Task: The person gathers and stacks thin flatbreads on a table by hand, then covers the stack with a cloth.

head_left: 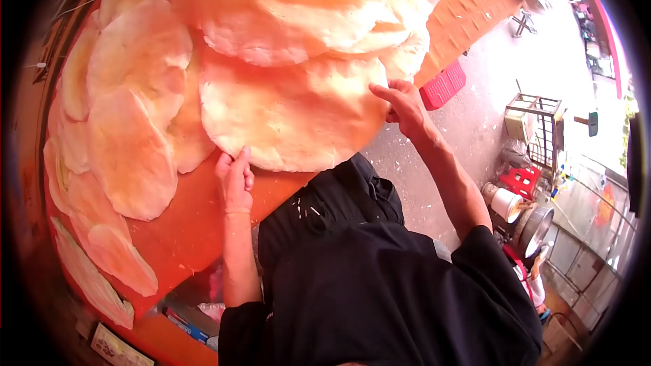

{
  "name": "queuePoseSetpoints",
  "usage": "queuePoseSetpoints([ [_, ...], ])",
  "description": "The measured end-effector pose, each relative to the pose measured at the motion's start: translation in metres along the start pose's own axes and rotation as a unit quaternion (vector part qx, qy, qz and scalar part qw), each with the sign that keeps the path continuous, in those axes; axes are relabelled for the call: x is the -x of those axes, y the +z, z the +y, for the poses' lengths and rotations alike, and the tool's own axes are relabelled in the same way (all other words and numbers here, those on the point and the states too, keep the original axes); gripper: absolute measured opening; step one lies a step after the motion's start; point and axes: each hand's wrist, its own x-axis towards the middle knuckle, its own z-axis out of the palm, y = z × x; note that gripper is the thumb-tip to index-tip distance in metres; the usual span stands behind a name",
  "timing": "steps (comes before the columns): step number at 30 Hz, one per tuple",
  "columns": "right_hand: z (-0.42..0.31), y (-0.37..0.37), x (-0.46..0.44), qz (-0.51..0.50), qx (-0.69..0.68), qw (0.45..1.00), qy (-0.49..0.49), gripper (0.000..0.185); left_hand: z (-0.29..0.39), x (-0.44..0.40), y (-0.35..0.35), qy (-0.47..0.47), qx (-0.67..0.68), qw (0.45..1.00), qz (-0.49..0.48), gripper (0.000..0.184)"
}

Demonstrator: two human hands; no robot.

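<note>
A large round flatbread hangs partly over the front edge of the orange table, its far side lying under or against other breads. My left hand pinches its near left rim between thumb and fingers. On the right rim, my right hand grips the same flatbread with the thumb on top. Behind it rises a heap of flatbreads, overlapping one another. To the left, more flatbreads lie spread in overlapping rows.
The orange table reaches from the lower left to the upper right. Beside it on the floor is a pink plastic crate. Farther right stand a metal rack, a white bucket and a metal pot.
</note>
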Motion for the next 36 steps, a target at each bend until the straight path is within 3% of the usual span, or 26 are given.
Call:
queuePoseSetpoints([
  [3,0.001,0.008,0.006,0.01,-0.082,0.996,0.03,0.044,0.003,0.001,-0.008,0.045,-0.064,0.997,0.02,0.012],
  [5,-0.002,0.009,0.033,0.02,-0.058,0.998,-0.003,0.044,0.01,0.021,-0.005,0.166,0.084,0.983,-0.001,0.03],
  [6,-0.005,0.008,0.04,0.028,-0.033,0.998,-0.04,0.044,0.012,0.03,-0.016,0.123,0.153,0.98,-0.036,0.053],
  [8,-0.007,0.0,0.043,0.048,-0.03,0.997,-0.059,0.045,0.023,0.054,-0.028,0.119,0.187,0.973,-0.069,0.066],
  [9,-0.008,-0.008,0.045,0.068,-0.028,0.994,-0.077,0.047,0.029,0.068,-0.03,0.118,0.231,0.962,-0.088,0.068],
  [10,0.001,-0.024,0.027,0.152,0.031,0.97,-0.187,0.051,0.039,0.078,-0.035,0.124,0.236,0.961,-0.067,0.069],
  [11,0.009,-0.046,-0.001,0.233,0.062,0.95,-0.196,0.053,0.05,0.088,-0.044,0.14,0.212,0.966,-0.049,0.069],
  [13,0.003,-0.074,-0.037,0.236,-0.029,0.956,-0.173,0.05,0.066,0.094,-0.068,0.153,0.203,0.967,-0.024,0.068],
  [14,-0.007,-0.078,-0.043,0.209,-0.067,0.967,-0.128,0.046,0.073,0.099,-0.07,0.5,-0.079,0.861,0.053,0.052],
  [15,-0.011,-0.081,-0.047,0.18,-0.106,0.974,-0.084,0.042,0.09,0.102,-0.07,0.591,-0.191,0.782,0.051,0.047],
  [17,-0.018,-0.089,-0.058,0.136,-0.182,0.973,-0.042,0.038,0.127,0.11,-0.066,0.757,-0.349,0.544,0.093,0.038],
  [19,-0.026,-0.086,-0.066,0.08,-0.252,0.964,-0.006,0.035,0.16,0.116,-0.045,0.726,-0.351,0.588,0.07,0.039],
  [20,-0.027,-0.078,-0.063,0.084,-0.187,0.979,0.005,0.031,0.178,0.119,-0.031,0.71,-0.35,0.608,0.059,0.04],
  [22,-0.013,-0.075,-0.071,0.125,-0.082,0.989,-0.022,0.023,0.224,0.126,0.014,0.606,-0.176,0.776,0.006,0.042],
  [23,-0.02,-0.072,-0.066,0.12,-0.084,0.989,-0.03,0.023,0.25,0.123,0.042,0.486,0.01,0.873,-0.038,0.044],
  [24,-0.029,-0.069,-0.051,0.106,-0.095,0.985,-0.095,0.023,0.264,0.12,0.054,0.493,0.011,0.869,-0.036,0.044],
  [28,-0.065,-0.071,0.02,0.112,-0.143,0.957,-0.226,0.024,0.307,0.102,0.085,0.396,0.068,0.841,-0.363,0.046],
  [29,-0.067,-0.098,0.03,0.099,-0.125,0.948,-0.274,0.037,0.318,0.097,0.093,0.361,0.078,0.818,-0.44,0.046],
  [32,-0.088,-0.152,0.077,0.173,-0.064,0.949,-0.255,0.03,0.294,0.033,0.109,0.373,0.165,0.857,-0.315,0.043],
  [33,-0.097,-0.166,0.091,0.214,-0.016,0.947,-0.24,0.024,0.255,0.028,0.142,0.378,0.151,0.897,-0.17,0.041],
  [34,-0.101,-0.187,0.097,0.199,0.006,0.947,-0.254,0.02,0.223,-0.029,0.128,0.304,0.131,0.935,-0.132,0.036],
  [35,-0.117,-0.182,0.112,0.229,0.029,0.937,-0.262,0.019,0.189,-0.034,0.135,0.227,0.071,0.957,-0.163,0.028],
  [36,-0.134,-0.178,0.124,0.221,0.031,0.935,-0.277,0.019,0.15,-0.047,0.151,0.205,0.103,0.95,-0.212,0.026],
])
